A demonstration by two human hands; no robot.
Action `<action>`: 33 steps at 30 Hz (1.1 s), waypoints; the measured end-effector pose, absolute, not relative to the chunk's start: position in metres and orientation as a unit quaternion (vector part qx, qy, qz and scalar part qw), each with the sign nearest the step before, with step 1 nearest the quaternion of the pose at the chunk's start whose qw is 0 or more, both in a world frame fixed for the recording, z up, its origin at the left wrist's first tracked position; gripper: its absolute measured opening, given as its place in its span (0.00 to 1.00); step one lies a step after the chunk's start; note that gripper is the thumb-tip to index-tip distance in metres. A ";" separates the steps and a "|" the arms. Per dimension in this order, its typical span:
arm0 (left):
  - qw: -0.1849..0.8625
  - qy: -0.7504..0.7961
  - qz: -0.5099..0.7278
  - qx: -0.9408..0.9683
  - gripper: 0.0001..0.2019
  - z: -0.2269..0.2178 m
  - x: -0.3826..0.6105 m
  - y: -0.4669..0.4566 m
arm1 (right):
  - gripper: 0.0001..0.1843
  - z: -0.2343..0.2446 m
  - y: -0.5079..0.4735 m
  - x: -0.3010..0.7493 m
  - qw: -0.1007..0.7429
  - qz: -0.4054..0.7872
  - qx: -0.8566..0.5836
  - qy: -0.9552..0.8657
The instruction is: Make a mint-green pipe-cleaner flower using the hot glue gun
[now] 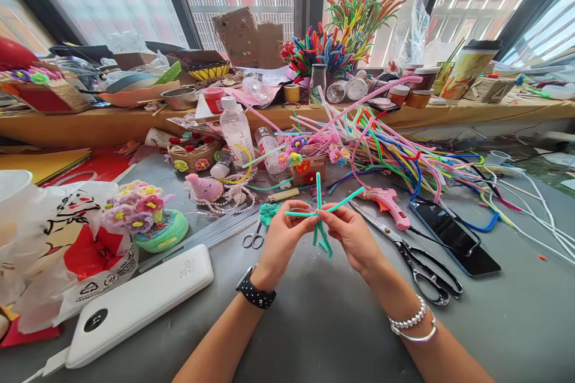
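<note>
Both my hands meet above the grey table and pinch a bundle of teal pipe cleaners (pixel 320 215) where the stems cross. My left hand (pixel 283 238), with a black watch on the wrist, grips the bundle from the left. My right hand (pixel 350 236), with bracelets on the wrist, grips it from the right. Stems stick up, out to both sides and down below my fingers. A small teal pipe-cleaner flower (pixel 268 213) lies just left of my left hand.
Big black scissors (pixel 417 263), a pink glue gun (pixel 389 203) and a phone (pixel 453 236) lie to the right. Small scissors (pixel 254 239) and a white power bank (pixel 139 305) lie to the left. Loose colourful pipe cleaners (pixel 395 149), bottles and baskets crowd the back.
</note>
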State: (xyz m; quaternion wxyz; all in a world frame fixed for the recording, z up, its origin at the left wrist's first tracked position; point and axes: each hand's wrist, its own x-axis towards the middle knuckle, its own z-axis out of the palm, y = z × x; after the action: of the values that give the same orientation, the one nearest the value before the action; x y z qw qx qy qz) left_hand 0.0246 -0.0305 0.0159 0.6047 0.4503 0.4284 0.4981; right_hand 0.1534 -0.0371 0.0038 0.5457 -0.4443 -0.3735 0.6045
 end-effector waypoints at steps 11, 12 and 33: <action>0.647 0.412 0.421 0.485 0.15 0.011 0.026 -0.030 | 0.14 0.000 -0.037 0.150 0.581 0.600 -0.435 -0.338; 0.649 0.405 0.422 0.487 0.15 0.010 0.026 -0.029 | 0.14 0.000 -0.038 0.150 0.581 0.600 -0.435 -0.337; 0.655 0.415 0.389 0.498 0.10 0.015 0.020 -0.028 | 0.11 0.008 -0.037 0.155 0.560 0.571 -0.439 -0.410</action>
State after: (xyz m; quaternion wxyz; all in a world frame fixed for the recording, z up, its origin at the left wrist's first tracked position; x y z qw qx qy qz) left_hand 0.0196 -0.0275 0.0155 0.6546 0.4975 0.4151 0.3895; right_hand 0.1546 -0.0373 0.0085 0.5598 -0.4389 -0.4104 0.5706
